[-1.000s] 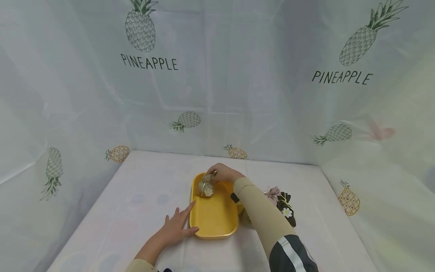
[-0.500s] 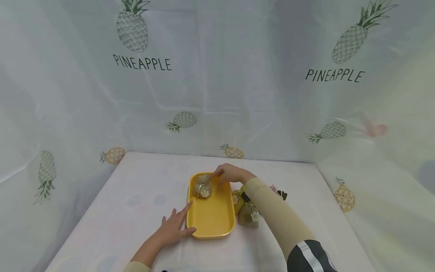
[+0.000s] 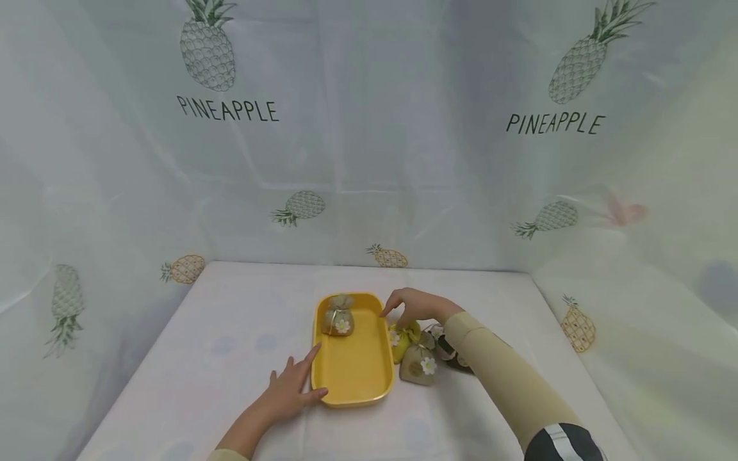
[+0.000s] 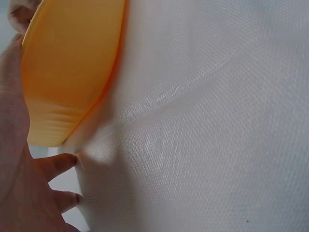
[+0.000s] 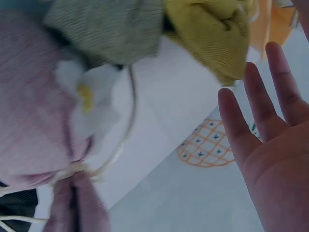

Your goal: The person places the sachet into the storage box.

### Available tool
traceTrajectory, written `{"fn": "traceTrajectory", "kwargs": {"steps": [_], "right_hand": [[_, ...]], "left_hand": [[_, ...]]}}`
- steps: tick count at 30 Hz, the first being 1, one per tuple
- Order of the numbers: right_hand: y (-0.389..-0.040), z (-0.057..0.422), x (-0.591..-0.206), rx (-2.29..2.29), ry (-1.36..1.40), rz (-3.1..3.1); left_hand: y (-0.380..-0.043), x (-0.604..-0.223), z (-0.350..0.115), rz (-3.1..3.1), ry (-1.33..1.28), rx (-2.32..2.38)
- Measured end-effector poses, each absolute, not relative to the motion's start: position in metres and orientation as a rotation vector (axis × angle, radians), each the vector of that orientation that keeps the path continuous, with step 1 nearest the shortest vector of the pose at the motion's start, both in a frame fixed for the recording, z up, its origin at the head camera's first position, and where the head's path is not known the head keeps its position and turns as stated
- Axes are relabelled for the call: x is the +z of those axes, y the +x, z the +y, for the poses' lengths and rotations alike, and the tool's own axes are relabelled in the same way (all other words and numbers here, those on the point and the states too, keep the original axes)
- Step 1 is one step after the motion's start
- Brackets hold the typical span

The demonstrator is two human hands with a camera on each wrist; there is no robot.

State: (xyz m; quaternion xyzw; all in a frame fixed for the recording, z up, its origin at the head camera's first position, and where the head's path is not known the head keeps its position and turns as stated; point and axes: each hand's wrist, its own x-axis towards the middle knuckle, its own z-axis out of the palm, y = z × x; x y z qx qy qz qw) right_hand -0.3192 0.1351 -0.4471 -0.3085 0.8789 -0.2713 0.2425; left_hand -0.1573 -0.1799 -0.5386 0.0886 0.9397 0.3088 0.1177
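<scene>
A small khaki drawstring pouch (image 3: pixel 339 320) with a white flower sits at the far left inside the yellow tray (image 3: pixel 353 371). My left hand (image 3: pixel 286 392) spreads its fingers against the tray's left wall, thumb near the front corner. Right of the tray, my right hand (image 3: pixel 419 306) reaches over a yellow pouch (image 3: pixel 400 351), holding nothing; in the right wrist view its fingers are extended beside that pouch. A second khaki pouch (image 3: pixel 415 368) lies in front of the yellow one. A pink pouch (image 5: pixel 34 111) and a black pouch (image 5: pixel 17 208) are partly hidden by the right sleeve in the head view.
A white cloth (image 3: pixel 242 320) with pale dots covers the table. Behind and at both sides hangs a curtain (image 3: pixel 357 160) printed with pineapples. The right sleeve (image 3: pixel 501 368) crosses above the table's right part.
The right hand has let go of the khaki pouch in the tray and moved right, out over the yellow pouch. The left hand stays at the tray's side. The view shifts slightly.
</scene>
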Motion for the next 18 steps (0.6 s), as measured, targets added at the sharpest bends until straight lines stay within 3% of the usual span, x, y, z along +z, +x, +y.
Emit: {"fn": "traceTrajectory", "kwargs": {"steps": [12, 18], "right_hand": [[-0.306, 0.153, -0.457, -0.727, -0.614, 2.368], [-0.292, 0.154, -0.463, -0.905, -0.244, 2.301]], "left_hand": [[-0.156, -0.536, -0.181, 2.755, 0.284, 0.921], [-0.156, -0.536, -0.181, 2.733, 0.283, 0.936]]}}
